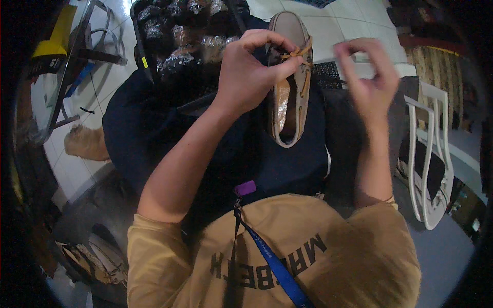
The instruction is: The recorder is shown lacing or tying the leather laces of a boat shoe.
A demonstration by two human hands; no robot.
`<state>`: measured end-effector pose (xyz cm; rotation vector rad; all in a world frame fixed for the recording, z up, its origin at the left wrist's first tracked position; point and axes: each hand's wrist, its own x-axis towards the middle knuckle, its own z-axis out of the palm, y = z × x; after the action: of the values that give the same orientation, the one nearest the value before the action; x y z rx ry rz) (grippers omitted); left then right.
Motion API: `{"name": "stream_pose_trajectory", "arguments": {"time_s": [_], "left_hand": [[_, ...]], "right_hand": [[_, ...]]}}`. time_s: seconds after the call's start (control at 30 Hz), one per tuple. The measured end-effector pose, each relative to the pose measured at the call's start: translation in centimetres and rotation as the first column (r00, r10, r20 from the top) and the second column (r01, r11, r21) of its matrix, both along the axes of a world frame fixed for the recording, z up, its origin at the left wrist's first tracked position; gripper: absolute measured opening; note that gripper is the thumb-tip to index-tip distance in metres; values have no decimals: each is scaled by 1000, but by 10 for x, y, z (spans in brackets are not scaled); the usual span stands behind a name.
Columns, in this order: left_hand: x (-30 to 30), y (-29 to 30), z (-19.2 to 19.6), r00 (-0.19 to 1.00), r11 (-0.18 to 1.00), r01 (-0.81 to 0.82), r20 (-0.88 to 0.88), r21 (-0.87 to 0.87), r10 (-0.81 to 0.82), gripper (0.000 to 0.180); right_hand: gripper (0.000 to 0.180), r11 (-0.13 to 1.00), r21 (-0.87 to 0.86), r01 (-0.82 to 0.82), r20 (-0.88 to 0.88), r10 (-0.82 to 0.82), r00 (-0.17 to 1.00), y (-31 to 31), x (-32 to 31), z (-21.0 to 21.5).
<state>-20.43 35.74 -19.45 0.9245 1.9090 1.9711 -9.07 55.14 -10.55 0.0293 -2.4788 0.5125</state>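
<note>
Dim lap: left hand (251, 72) pinches shoe (290, 82) lace (blurred).

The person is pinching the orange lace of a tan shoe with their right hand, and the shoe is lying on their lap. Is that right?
Not quite. In the head view it is the left hand that pinches the orange lace of the tan shoe. The right hand is raised beside the shoe, blurred, not touching it. The shoe does lie on the lap.
</note>
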Motion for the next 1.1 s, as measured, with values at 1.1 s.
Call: {"name": "stream_pose_trajectory", "arguments": {"time_s": [1.1], "left_hand": [[-3,-2,0,910,991,106,394,83,-131,19]], "right_hand": [[21,920,-392,22,306,108,946,9,62,61]]}}
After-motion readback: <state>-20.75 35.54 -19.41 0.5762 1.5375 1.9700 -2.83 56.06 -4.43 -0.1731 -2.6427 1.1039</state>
